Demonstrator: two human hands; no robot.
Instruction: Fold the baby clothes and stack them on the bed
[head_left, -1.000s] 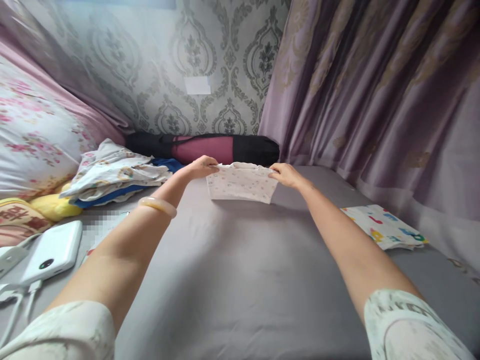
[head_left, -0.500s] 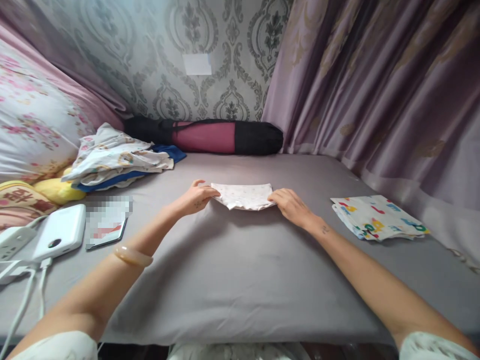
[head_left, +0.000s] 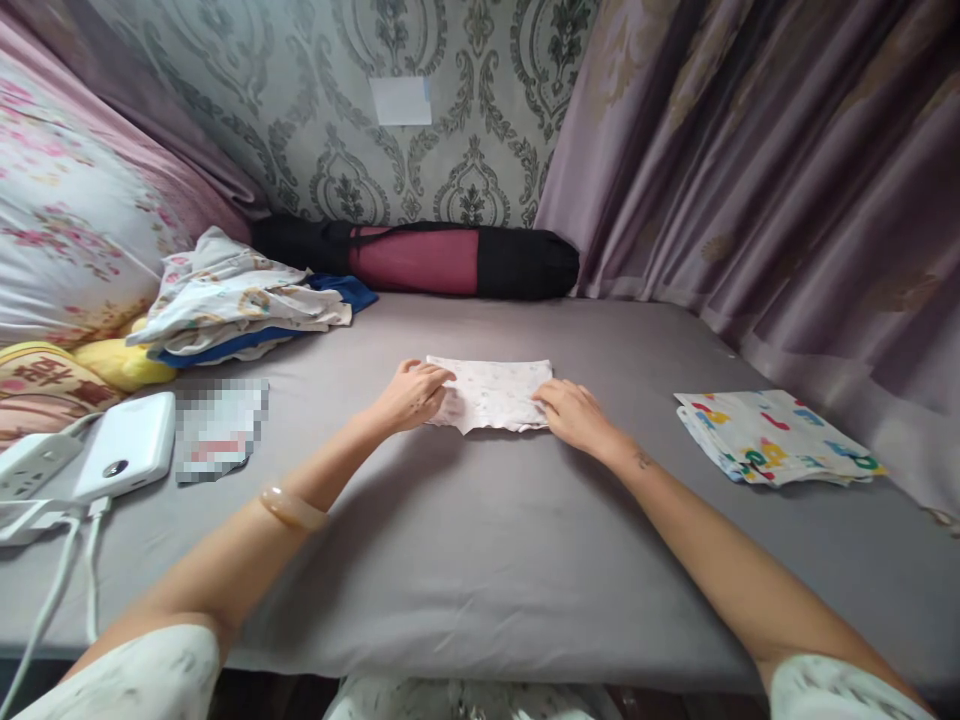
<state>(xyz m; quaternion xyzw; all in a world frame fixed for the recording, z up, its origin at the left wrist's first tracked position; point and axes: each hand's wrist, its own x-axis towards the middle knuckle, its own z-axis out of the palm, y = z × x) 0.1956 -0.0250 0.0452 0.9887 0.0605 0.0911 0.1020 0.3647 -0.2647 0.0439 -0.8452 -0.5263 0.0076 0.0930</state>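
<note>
A small folded white cloth with a faint pattern (head_left: 495, 393) lies flat on the grey sheet (head_left: 480, 560) in the middle. My left hand (head_left: 420, 394) rests on its left edge, fingers curved and a little apart, gripping nothing. At the cloth's right edge is my right hand (head_left: 574, 410), its bent fingertips resting on the fabric without pinching it. The cloth's near edge is uneven, with a small point hanging toward me.
Folded colourful cloths (head_left: 780, 437) lie at the right. At the left are a clothes pile (head_left: 240, 300), a white power bank (head_left: 127, 450) with cables, a blurred flat item (head_left: 221, 430) and a power strip (head_left: 34, 465). A black-and-red bag (head_left: 416, 262) lies at the back.
The cloth, whose edges were held between both hands, now lies flat on the sheet. My left hand has moved inward over its edge, and the fingers of both hands have loosened. The view has shifted slightly.
</note>
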